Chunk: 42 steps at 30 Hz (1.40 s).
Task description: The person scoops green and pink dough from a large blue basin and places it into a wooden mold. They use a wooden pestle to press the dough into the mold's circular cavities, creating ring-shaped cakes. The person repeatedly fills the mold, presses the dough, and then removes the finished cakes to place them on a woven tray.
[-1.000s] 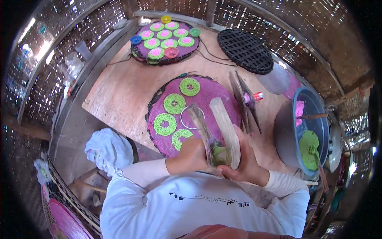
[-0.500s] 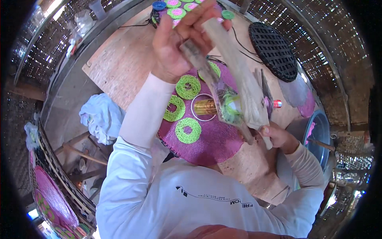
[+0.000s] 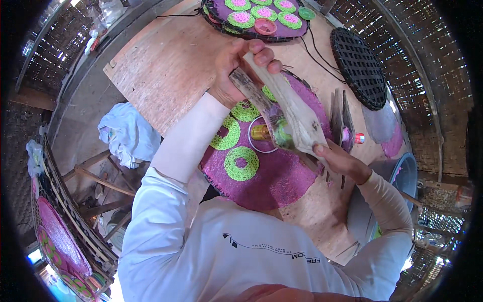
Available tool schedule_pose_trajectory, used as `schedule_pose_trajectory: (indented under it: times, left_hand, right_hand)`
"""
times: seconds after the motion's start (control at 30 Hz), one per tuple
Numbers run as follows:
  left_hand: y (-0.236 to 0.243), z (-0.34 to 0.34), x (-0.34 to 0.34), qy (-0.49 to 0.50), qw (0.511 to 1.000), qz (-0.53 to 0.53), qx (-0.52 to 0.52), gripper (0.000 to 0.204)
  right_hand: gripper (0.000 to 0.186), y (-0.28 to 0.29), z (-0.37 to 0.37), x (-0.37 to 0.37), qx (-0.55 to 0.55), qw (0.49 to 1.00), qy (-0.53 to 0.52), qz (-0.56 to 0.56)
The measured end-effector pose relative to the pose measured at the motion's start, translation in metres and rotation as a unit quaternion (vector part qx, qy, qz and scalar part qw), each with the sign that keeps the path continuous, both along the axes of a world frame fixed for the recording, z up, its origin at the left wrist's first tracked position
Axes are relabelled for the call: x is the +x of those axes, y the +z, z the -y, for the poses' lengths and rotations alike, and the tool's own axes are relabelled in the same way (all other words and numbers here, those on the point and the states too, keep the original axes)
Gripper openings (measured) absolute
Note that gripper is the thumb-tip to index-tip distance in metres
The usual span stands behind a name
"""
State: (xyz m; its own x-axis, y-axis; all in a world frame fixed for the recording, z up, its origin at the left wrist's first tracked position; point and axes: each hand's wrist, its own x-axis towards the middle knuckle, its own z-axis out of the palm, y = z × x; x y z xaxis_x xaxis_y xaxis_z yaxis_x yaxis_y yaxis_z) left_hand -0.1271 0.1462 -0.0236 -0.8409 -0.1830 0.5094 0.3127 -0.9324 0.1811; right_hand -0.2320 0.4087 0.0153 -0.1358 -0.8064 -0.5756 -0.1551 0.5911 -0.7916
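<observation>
Held aslant above the mat (image 3: 271, 186), between both hands: the press (image 3: 294, 105). Runs with its long axis from beyond the mat's far left edge down to a point near its right edge. Lies toward the right and toward the body from the left hand (image 3: 227, 78), toward the left and away from the body from the right hand (image 3: 347, 161). Nearer to the right fingers than to the left, along the press: the green paste (image 3: 283, 130) between the bars. Sticking out leftward from the dark bar (image 3: 251, 93), across the line of the press: the yellow tube (image 3: 260, 133), over the hoop (image 3: 250, 132). Cannot tell contact with the hoop or mat from clearance above.

At the far end, left hand half closed, with fingers curled over the tip of the pale bar and palm against the end of the dark one. Bars slightly apart there. At the near end, right hand closed on the pale bar, with thumb on top; cannot tell any hold on the dark bar from this view.

Set along the mat's left side, from the near left up toward the far edge: green rings (image 3: 241, 163), some partly covered by the left arm and press. Beyond the mat's right edge, on the board (image 3: 156, 65): dark slats (image 3: 336, 113). Past the board's right edge: the bucket (image 3: 405, 176).
</observation>
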Motion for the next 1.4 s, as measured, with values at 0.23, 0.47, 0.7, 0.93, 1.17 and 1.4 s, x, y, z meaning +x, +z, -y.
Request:
schedule_pose_trajectory:
  times: [0.23, 0.47, 0.7, 0.93, 1.17, 1.4]
  left_hand:
    - [0.000, 0.008, 0.006, -0.009, 1.000, -0.003, -0.014, 0.028]
    - [-0.015, -0.010, 0.009, 0.006, 0.995, 0.080, 0.066, 0.028]
    - [-0.023, -0.014, -0.011, 0.009, 0.999, 0.041, 0.013, 0.023]
    - [-0.012, 0.004, -0.015, -0.014, 0.998, 0.030, 0.059, 0.037]
    - [-0.005, 0.025, 0.007, 0.043, 0.997, 0.064, 0.016, 0.036]
    - [-0.018, 0.001, 0.022, 0.091, 0.980, 0.171, 0.042, 0.034]
  right_hand:
    - [0.072, 0.006, 0.009, 0.009, 0.062, 0.998, 0.025, 0.004]
    - [0.072, 0.021, -0.001, 0.012, 0.038, 0.998, -0.014, -0.048]
    - [0.067, 0.041, -0.005, 0.003, 0.091, 0.987, -0.008, -0.129]
    - [0.061, 0.052, 0.015, 0.013, 0.091, 0.981, -0.012, -0.173]
    - [0.064, 0.031, 0.032, 0.024, 0.063, 0.981, 0.004, -0.184]
    - [0.066, 0.023, 0.018, 0.025, 0.045, 0.981, 0.025, -0.187]
